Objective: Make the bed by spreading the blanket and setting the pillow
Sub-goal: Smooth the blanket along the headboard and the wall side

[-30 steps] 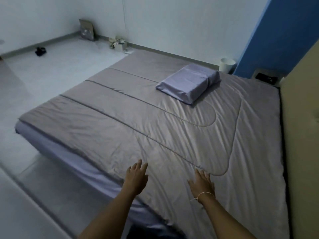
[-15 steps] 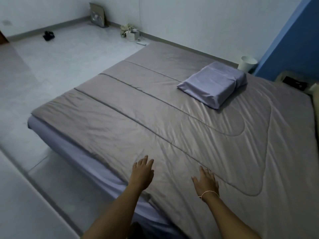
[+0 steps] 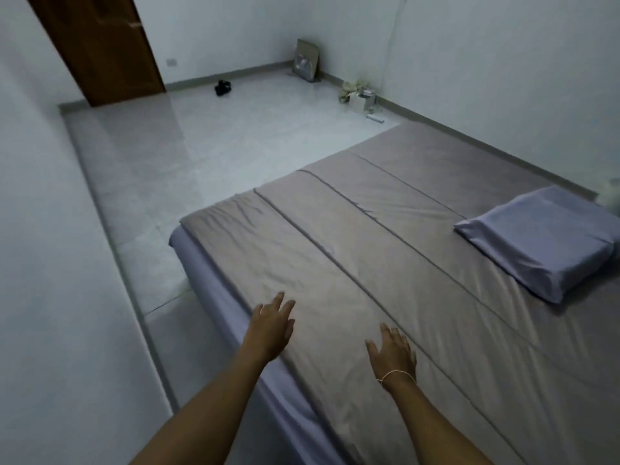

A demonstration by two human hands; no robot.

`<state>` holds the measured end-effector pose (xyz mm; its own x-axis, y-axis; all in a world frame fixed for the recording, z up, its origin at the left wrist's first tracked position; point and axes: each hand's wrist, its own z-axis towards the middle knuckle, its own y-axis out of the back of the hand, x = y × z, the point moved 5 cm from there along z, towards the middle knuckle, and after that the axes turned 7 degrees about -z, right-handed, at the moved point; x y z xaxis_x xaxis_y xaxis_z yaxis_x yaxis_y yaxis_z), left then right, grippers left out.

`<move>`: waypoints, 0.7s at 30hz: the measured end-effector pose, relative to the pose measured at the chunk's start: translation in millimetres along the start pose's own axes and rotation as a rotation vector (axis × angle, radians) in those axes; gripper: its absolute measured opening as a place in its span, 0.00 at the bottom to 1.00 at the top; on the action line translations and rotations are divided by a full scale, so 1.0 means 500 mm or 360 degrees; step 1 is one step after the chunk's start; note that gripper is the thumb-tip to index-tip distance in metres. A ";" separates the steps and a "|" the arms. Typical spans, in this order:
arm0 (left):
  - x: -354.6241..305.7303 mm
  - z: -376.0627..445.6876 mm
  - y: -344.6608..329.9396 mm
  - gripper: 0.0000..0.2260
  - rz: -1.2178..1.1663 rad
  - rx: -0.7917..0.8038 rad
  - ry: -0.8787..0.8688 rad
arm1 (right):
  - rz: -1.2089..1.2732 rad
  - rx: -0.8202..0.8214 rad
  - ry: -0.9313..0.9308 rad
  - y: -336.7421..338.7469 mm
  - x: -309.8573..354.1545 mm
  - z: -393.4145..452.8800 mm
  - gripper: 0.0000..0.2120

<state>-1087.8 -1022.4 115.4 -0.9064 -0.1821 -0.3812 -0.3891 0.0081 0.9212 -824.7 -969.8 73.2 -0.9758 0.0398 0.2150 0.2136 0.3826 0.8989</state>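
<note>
Blanket (image 3: 385,263), grey-brown and quilted, lies spread flat over the bed, its long seams running away from the person toward the far wall. Both hands hover palm-down with fingers loosely splayed, grasping nothing: the left hand (image 3: 272,325) at the blanket's near side edge, the right hand (image 3: 393,355) farther in. The pillow (image 3: 540,241) sits well off to the right, nearer the right hand.

Left hand (image 3: 272,325), right hand (image 3: 392,355), flat, spread.
</note>
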 end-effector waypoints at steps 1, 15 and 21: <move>0.026 0.009 0.022 0.19 -0.0021 -0.0047 0.0041 | 0.0006 -0.0016 0.0055 -0.003 0.038 0.014 0.27; 0.395 0.141 0.156 0.17 -0.0086 -0.0139 0.0303 | -0.0120 0.0112 0.0275 -0.069 0.438 0.220 0.24; 0.576 0.246 0.231 0.20 0.0007 0.0040 0.0367 | -0.0033 0.0201 0.0242 -0.112 0.643 0.318 0.24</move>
<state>-1414.0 -953.0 102.7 -0.8477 -0.4017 -0.3465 -0.3917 0.0337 0.9195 -1157.9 -831.5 31.1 -0.9597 -0.1053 0.2605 0.1766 0.4950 0.8508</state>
